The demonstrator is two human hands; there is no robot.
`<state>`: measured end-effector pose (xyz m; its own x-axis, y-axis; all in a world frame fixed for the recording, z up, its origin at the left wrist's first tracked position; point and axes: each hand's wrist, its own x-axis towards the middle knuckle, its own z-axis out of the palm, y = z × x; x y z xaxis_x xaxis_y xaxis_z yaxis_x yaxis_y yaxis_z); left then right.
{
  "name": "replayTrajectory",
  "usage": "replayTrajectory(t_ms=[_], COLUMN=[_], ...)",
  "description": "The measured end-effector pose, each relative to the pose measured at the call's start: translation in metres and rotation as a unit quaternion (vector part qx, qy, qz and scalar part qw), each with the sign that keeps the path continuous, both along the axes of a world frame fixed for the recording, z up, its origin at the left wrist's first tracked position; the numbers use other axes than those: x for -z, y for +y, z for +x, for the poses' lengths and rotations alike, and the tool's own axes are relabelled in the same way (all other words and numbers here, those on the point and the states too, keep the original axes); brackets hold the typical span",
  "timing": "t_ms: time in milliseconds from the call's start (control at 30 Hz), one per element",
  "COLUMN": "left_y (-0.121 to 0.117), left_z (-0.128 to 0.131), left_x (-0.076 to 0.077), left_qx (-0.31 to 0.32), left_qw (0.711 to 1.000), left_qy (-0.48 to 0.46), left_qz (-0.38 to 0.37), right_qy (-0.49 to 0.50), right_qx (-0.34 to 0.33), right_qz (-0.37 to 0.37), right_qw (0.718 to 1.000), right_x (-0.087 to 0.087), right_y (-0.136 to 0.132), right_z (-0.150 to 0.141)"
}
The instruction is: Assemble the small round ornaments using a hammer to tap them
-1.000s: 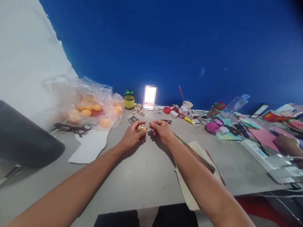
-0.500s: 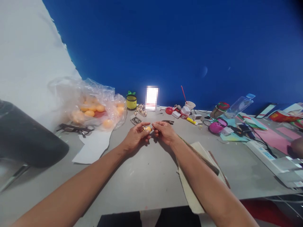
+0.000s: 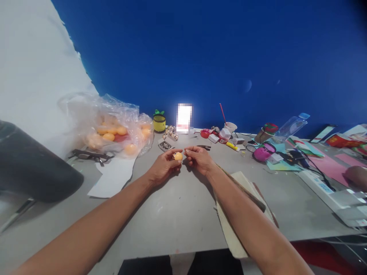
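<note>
A small orange-yellow ball with shiny dark-and-pale bits on its left side sits between the thumb and fingers of my left hand. Just right of it, my right hand is closed in a pinch, apart from the ball. Whatever its fingertips hold is too small to make out. Behind my left hand lies a small open box of shiny dark pieces. Several studded balls are clustered farther back. Pliers lie beyond my right hand, partly hidden by it.
On the left are a plastic bag of orange balls, glasses and a large dark cylinder. A bright screen stands at the blue wall. Beneath my right forearm lies a cloth; a power strip is at right.
The ball has turned in my left hand, showing more plain orange surface. My right fingertips have drawn slightly away from it.
</note>
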<state>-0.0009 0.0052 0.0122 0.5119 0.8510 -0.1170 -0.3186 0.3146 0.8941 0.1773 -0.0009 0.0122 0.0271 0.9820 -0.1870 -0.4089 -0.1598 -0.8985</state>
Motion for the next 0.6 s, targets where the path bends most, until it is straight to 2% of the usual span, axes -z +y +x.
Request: replayTrajectory(t_ms=[300,467,600], left_y=[0.0015,0.0020,0.0025], left_z=[-0.0005,-0.0023,-0.0021], left_x=[-0.0001,-0.0026,-0.0023], left_qx=[0.003,-0.013,0.001], left_qw=[0.999,0.998,0.998], left_qy=[-0.028,-0.031,-0.040], left_qz=[-0.038,-0.056,-0.053], right_qy=[-0.001,-0.005,-0.004], right_qx=[0.015,0.004,-0.011], right_qz=[0.003,0.002,0.003], right_qw=[1.000,1.000,1.000], right_x=[0.0004,0.0008,0.0002], right_y=[0.0003,0.0004,-0.0001], right_z=[-0.0001,0.0006,0.0008])
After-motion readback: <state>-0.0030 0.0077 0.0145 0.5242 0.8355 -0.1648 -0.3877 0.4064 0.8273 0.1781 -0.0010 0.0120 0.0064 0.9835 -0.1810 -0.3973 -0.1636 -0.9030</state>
